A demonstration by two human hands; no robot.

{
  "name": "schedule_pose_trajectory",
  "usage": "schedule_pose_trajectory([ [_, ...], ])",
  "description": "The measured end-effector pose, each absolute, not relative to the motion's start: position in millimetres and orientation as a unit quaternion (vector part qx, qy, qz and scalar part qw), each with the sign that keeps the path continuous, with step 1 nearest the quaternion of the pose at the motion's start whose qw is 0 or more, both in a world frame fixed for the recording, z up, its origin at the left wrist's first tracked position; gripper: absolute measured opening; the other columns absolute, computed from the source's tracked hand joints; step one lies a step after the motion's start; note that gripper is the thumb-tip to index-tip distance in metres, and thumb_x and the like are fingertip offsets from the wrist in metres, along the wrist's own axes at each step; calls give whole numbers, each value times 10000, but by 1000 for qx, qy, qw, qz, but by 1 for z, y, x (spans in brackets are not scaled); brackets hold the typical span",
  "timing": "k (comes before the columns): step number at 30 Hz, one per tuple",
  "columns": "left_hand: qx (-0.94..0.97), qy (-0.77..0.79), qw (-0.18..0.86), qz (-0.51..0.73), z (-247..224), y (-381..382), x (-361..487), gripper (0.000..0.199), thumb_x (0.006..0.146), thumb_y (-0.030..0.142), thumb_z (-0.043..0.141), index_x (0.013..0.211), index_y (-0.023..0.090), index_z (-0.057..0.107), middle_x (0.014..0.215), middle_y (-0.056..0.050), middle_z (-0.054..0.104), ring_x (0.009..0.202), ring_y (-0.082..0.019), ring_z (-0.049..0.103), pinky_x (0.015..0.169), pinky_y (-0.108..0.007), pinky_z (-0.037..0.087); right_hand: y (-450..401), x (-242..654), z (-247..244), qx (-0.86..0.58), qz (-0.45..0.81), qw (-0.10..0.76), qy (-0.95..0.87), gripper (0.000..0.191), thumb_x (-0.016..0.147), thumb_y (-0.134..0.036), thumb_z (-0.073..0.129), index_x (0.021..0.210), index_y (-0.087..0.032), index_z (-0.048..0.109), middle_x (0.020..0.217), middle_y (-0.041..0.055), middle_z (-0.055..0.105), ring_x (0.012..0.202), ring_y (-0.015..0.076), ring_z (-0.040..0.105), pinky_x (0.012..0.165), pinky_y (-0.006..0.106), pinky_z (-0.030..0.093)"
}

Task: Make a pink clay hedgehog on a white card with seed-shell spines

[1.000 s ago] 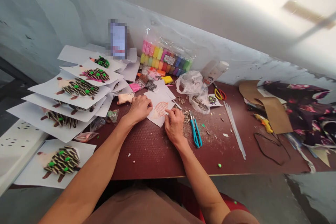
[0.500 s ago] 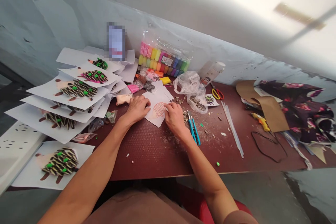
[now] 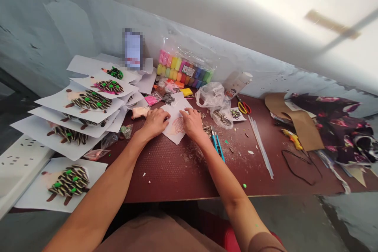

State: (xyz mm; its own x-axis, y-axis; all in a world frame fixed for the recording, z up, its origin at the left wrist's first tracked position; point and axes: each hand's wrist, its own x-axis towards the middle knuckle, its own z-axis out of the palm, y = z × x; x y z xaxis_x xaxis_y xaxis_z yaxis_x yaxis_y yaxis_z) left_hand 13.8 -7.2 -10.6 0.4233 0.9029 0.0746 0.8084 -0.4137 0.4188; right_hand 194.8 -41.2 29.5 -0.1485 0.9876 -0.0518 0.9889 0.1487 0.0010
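Observation:
A white sheet of paper (image 3: 177, 102) lies slanted on the table, with a small hedgehog outline (image 3: 178, 125) in reddish lines and a pale peach patch at its lower left. My left hand (image 3: 156, 121) rests at the sheet's left edge, fingers bent and the thumb slightly apart. At the opposite edge my right hand (image 3: 193, 123) touches the paper, index finger and thumb apart beside the drawing. Nothing shows between the fingers of either hand. A lump of peach modelling clay (image 3: 139, 112) sits just behind my left hand. Blue-handled pliers (image 3: 217, 146) lie right of my right wrist.
Finished seed hedgehog pictures (image 3: 88, 100) are stacked at left, another (image 3: 69, 181) in front. Behind are a phone (image 3: 132, 49), coloured clay packs (image 3: 186, 71) and a bag of seeds (image 3: 221, 116). Scissors (image 3: 244, 107), glue sticks (image 3: 261, 147) and a yellow glue gun (image 3: 292, 138) lie right.
My right hand has shifted slightly up and left along the sheet, its index finger now stretched further from the thumb. My left hand stays at the paper's left edge.

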Motion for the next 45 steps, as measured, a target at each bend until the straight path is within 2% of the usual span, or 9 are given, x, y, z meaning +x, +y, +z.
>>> schedule_pose_trajectory([
  [7,830,511,170,145,-11,-6,13,261,861,215,580,1070,221,736,1079,-95,698,1067,-307,605,939,-452,441,-26,193,29,630,-24,54,775,398,1006,-217,400,1347,-217,605,1244,135,620,1156,283,514,969,383,377],
  [13,818,530,139,174,-15,-8,15,367,867,187,549,1206,180,690,1192,-133,656,1134,-321,567,979,-463,459,-19,191,27,652,-30,47,756,436,1022,-222,376,1437,-210,508,1410,139,535,1201,266,526,975,359,400],
  [22,814,530,130,200,-21,-5,11,351,883,162,514,1183,195,694,1252,-141,671,1164,-333,567,992,-486,450,-24,190,34,669,-20,67,740,309,1030,-270,417,1215,-160,639,1189,165,639,1097,270,602,902,356,438],
  [25,818,519,140,204,-20,-5,10,374,863,141,525,1178,233,704,1267,-105,693,1158,-319,580,998,-487,445,-29,193,31,668,-36,50,742,287,1011,-272,464,1196,-156,651,1151,157,674,1072,260,625,890,341,442],
  [29,818,521,134,203,-18,-6,10,361,862,141,525,1162,215,712,1267,-95,703,1154,-311,591,1005,-469,441,-33,197,29,669,-69,20,740,267,989,-209,471,1165,-165,666,1130,128,716,1052,232,644,876,311,435],
  [33,807,528,148,218,-16,-5,10,340,877,156,513,1146,203,715,1214,-105,720,1142,-302,608,997,-457,445,-41,201,35,712,-90,-23,696,274,984,-198,445,1158,-195,656,1129,95,729,1020,219,665,812,293,438],
  [37,811,512,167,228,-10,-4,11,274,895,207,507,1032,203,744,1074,-108,744,1050,-298,623,951,-456,461,-58,202,44,777,-67,-26,625,277,985,-196,419,1190,-174,605,1112,123,731,981,256,688,770,315,443],
  [41,826,488,188,210,-4,-6,12,213,873,263,550,882,217,758,938,-79,753,957,-280,634,899,-427,462,-73,200,45,790,-58,-36,609,242,970,-167,417,1143,-162,587,1082,135,730,952,254,691,770,313,438],
  [45,837,472,203,187,-2,-8,11,221,862,283,558,867,213,767,896,-73,761,917,-268,652,873,-411,461,-77,204,39,798,-60,-99,592,250,937,-120,407,1116,-153,578,1026,125,724,949,244,676,785,306,427],
])
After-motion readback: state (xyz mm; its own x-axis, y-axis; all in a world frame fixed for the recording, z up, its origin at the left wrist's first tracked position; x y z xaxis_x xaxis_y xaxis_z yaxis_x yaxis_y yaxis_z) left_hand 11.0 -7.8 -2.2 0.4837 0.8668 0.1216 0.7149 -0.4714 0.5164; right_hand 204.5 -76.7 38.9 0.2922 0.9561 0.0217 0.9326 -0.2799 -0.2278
